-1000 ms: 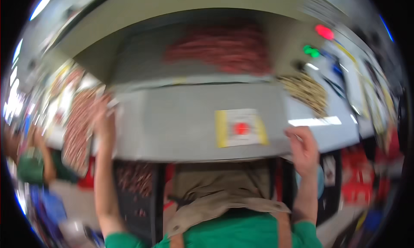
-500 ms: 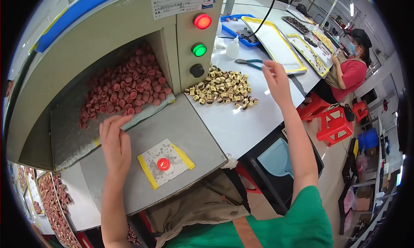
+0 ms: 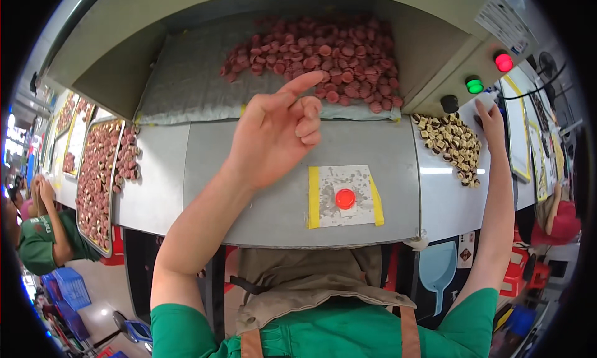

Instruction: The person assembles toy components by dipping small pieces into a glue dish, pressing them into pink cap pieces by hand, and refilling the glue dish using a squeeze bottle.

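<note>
Holds the left hand [image 3: 280, 125] raised over the grey middle of the bench [image 3: 379, 140], nearer the back edge than the front, empty, palm turned inward, index finger pointing right and the other fingers loosely curled; seemingly idle, out of the way of the surface below. Stretches the right hand [image 3: 492, 120] to the small white bottle [image 3: 487, 98] at the back right of the bench, just beyond the heap of cream-and-brown pieces [image 3: 451, 140]; fingers at the bottle and apparently touching, but hard to tell from here whether gripping or only resting. Near the front edge, right of the middle, a stained white sheet [image 3: 364, 177] under 2 strips of yellow tape [image 3: 314, 199], likely taped against sliding and meant to catch drips, with 1 round red cap [image 3: 345, 199] on top, straight in front of the body and so easy for both hands. Along the back edge, a heap of pink-red fluted cups [image 3: 339, 62] on a grey mat [image 3: 186, 87] in the machine's [image 3: 429, 44] recess, probably for reach from the front. At the left end, 1 metal tray [image 3: 115, 162] of pink-and-brown pieces, with more loose beside the right rim, perhaps for want of room inside.
</note>
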A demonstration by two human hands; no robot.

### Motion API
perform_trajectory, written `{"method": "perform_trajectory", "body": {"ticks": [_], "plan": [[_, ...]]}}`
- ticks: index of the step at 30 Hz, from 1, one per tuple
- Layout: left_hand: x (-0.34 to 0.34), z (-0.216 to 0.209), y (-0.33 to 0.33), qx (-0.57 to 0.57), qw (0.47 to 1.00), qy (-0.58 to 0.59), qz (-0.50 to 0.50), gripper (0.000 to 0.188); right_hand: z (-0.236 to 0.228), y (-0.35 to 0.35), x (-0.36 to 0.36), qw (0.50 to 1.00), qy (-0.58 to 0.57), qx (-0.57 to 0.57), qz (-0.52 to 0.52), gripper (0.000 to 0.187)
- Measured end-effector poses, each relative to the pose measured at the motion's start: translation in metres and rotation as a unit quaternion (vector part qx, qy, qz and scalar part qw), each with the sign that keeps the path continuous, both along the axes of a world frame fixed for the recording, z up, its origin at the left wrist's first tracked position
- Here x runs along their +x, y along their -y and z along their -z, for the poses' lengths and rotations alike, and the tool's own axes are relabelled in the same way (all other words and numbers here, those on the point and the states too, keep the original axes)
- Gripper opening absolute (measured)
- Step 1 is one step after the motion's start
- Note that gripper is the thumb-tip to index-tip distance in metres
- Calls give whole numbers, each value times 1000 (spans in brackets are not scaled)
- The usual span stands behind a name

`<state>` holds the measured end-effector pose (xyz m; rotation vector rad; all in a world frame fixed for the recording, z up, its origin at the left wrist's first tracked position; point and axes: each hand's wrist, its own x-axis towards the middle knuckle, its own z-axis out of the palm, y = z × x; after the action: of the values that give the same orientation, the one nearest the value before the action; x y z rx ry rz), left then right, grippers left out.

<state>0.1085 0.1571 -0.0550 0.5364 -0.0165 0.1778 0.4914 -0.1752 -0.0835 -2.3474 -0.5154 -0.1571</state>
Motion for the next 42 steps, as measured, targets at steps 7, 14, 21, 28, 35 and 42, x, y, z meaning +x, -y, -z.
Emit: {"method": "perform_trajectory", "body": {"ticks": [7,14,21,28,35,42], "plan": [[-7,10,-10,-64,998,7,23,44,-34,8,-97,983,3,165,-82,39],[-3,12,-7,-51,998,10,31,42,-27,-7,-228,968,-120,121,-185,46],[-6,2,-7,-76,991,-103,-29,35,-28,-55,-286,933,-47,-38,-355,36],[-11,16,-11,-37,997,-71,12,24,-27,-70,-298,912,29,-125,-389,34],[-12,15,-13,-45,996,-57,54,28,-33,-73,-299,897,84,-172,-397,33],[-14,13,-12,-42,996,-29,70,38,-35,-76,-297,892,94,-177,-405,33]]}}
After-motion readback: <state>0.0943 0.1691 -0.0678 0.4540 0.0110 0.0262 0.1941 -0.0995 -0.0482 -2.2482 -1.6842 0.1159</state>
